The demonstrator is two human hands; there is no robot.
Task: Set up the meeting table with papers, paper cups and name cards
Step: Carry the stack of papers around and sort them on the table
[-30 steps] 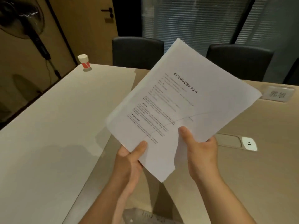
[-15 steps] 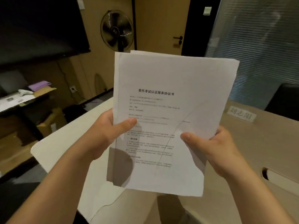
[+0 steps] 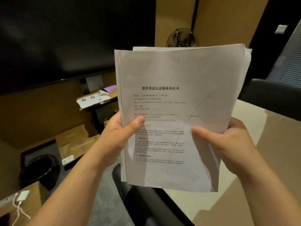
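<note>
Papers [image 3: 179,101], a loose printed stack, upright in front of the camera, above the desk [image 3: 267,160] edge. Gripped at the left edge by the left hand [image 3: 117,137], thumb on the front sheet; pinched at the right edge by the right hand [image 3: 228,144]. Bin [image 3: 40,170] on the floor, lower left.

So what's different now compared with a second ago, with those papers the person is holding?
The view swung left, from the meeting table toward the room's corner. The stack of papers, tilted a second ago, now stands upright. Nothing was let go: the left hand and right hand grip it as before, thumbs in front.
</note>
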